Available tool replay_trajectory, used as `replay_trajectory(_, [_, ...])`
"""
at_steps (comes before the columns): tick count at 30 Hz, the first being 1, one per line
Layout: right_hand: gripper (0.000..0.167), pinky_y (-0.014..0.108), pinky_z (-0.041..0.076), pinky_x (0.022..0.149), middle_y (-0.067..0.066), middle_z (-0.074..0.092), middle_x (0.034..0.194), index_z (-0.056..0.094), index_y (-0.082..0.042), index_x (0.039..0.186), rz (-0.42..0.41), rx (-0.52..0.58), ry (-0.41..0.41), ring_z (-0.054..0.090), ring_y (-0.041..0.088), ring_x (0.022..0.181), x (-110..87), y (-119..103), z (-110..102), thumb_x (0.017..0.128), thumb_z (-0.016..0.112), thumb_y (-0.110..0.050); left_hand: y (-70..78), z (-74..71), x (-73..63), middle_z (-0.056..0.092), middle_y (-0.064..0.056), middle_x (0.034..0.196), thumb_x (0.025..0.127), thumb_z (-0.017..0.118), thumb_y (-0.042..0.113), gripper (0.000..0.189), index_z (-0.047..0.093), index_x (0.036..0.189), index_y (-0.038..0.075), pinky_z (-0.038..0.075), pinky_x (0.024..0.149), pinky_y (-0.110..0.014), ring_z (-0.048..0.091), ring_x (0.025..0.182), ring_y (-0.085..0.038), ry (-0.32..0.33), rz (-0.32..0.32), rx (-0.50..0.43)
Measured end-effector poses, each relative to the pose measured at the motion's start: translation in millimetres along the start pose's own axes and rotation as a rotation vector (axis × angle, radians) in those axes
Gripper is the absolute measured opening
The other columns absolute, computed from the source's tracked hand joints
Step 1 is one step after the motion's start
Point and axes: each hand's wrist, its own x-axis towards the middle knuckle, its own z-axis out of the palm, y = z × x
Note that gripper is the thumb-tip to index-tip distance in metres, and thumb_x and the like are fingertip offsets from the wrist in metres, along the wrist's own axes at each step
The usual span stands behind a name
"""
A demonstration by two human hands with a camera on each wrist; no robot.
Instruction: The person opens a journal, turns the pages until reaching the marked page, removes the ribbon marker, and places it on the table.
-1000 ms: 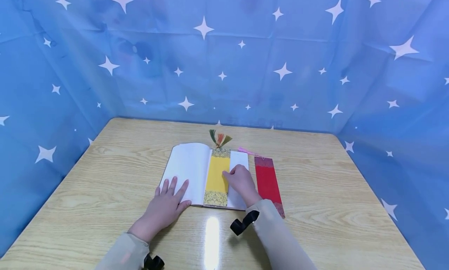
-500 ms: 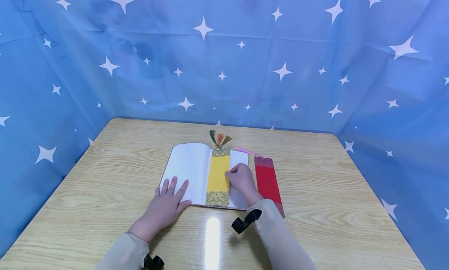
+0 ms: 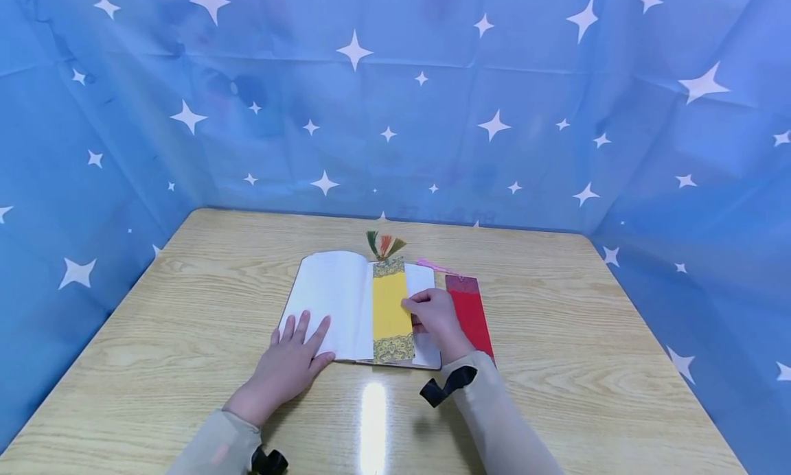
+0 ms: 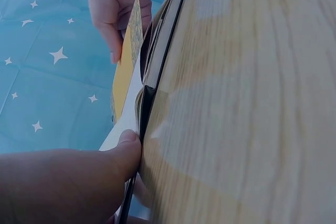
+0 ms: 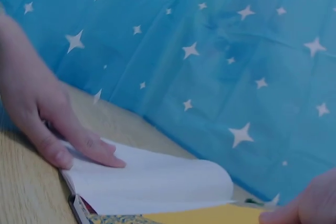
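An open book [image 3: 330, 290] with blank white pages lies on the table. Over its right page is a yellow bookmark [image 3: 389, 307] with patterned gold bands at both ends and several tassels [image 3: 386, 244] beyond the book's top edge. My right hand [image 3: 437, 317] pinches the bookmark's right edge between thumb and fingers; in the left wrist view the bookmark [image 4: 125, 80] stands tilted up off the page. With fingers spread, my left hand [image 3: 289, 358] rests on the lower left page, its thumb [image 4: 125, 153] at the book's near edge.
Right of the book lies a red bookmark [image 3: 468, 314] with a pink tassel [image 3: 432, 265], partly hidden by the right arm. A wooden table [image 3: 587, 324] carries everything. Behind it hangs a blue cloth [image 3: 395, 97] with white stars.
My right hand has moved right, and the yellow bookmark has shifted right with it, its right edge now lifted off the page. The left hand stays in place on the left page.
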Motion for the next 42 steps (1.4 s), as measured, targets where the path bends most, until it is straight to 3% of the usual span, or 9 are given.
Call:
replay_trajectory(25, [0.019,0.029,0.050,0.056,0.012,0.061,0.087,0.061,-0.002,0.102,0.021,0.145,-0.017,0.059,0.021,0.064,-0.6,8.1,-22.8,0.088,0.065,-0.014,2.5,-2.7,-1.7,0.019,-0.029,0.147,0.097,0.043,0.045,0.062,0.029,0.147,0.012,0.017,0.101,-0.065,0.014,0.133,-0.049,0.007,0.004,-0.011])
replay_trajectory(42, [0.022,0.027,0.044,0.055,0.003,0.057,0.081,0.058,0.000,0.107,-0.028,0.237,-0.037,0.051,0.014,0.062,-0.1,14.8,-42.5,0.090,0.062,-0.011,2.1,-1.3,-1.3,0.019,-0.028,0.147,0.096,0.042,0.046,0.061,0.029,0.147,0.014,0.017,0.101,-0.065,0.014,0.133,-0.049,0.006,0.001,0.000])
